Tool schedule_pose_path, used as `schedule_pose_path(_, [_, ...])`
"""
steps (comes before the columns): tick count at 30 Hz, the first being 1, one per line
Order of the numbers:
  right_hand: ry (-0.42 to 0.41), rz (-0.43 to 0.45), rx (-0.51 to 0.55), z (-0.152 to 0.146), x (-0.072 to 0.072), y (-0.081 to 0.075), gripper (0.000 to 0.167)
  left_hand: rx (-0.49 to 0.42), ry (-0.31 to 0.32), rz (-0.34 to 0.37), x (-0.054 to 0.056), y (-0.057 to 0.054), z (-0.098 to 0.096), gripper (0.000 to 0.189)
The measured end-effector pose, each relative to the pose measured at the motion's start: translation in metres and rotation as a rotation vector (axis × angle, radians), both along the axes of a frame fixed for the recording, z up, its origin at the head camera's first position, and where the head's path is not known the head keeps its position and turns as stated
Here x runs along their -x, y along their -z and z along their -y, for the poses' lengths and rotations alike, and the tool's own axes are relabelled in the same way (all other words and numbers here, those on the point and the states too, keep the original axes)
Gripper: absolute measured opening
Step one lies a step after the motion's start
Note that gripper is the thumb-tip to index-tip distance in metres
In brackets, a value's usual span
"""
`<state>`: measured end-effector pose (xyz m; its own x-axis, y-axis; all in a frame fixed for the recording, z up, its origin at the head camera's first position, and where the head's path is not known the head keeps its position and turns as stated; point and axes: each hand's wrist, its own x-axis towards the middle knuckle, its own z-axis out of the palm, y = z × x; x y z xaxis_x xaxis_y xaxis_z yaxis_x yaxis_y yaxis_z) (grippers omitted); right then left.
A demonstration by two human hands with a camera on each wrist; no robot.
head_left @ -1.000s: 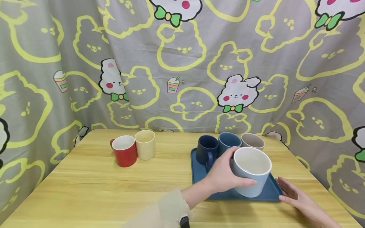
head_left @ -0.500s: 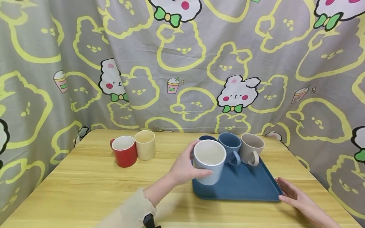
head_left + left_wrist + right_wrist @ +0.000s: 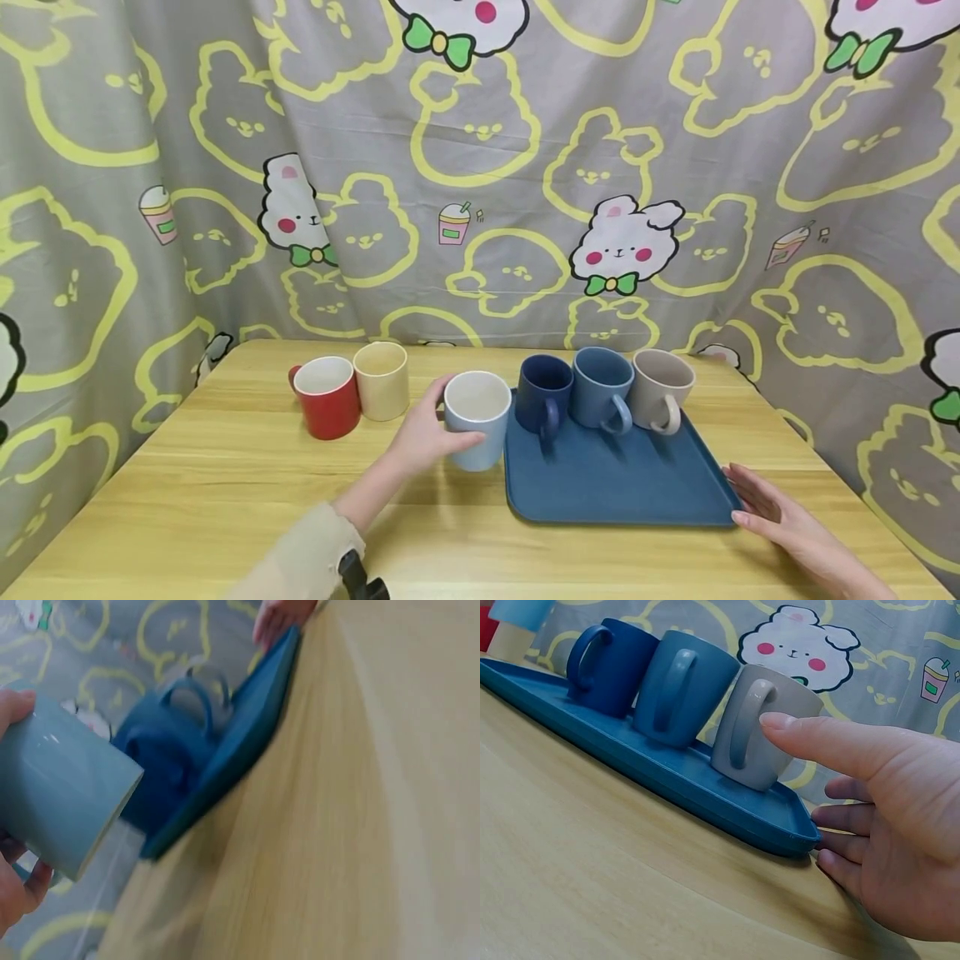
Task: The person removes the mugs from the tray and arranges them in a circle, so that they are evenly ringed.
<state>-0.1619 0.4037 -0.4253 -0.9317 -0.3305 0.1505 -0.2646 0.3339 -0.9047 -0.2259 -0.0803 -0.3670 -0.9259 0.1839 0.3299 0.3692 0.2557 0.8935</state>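
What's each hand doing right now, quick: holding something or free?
Left hand: holding a glossy light-blue cylindrical mug.
Right hand: open, at a corner of a flat dark-blue rectangular tray.

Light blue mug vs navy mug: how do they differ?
Color: the light blue mug is pale with a whitish inside; the navy mug is dark inside and out.
Support: the left hand grips the light blue mug; the navy mug stands on the tray, with no hand on it.
Shared: both openings face up.
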Motion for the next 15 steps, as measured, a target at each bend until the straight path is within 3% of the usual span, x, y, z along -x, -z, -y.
schedule_pose_path(7, [0.001, 0.015, 0.011, -0.001, 0.0, 0.0, 0.061, -0.019, 0.033, 0.075, 0.025, 0.022, 0.021, 0.08])
schedule_pose_path(15, [0.023, 0.04, -0.022, 0.0, -0.001, -0.002, 0.062, 0.027, 0.045, 0.091, 0.035, 0.029, 0.032, 0.083])
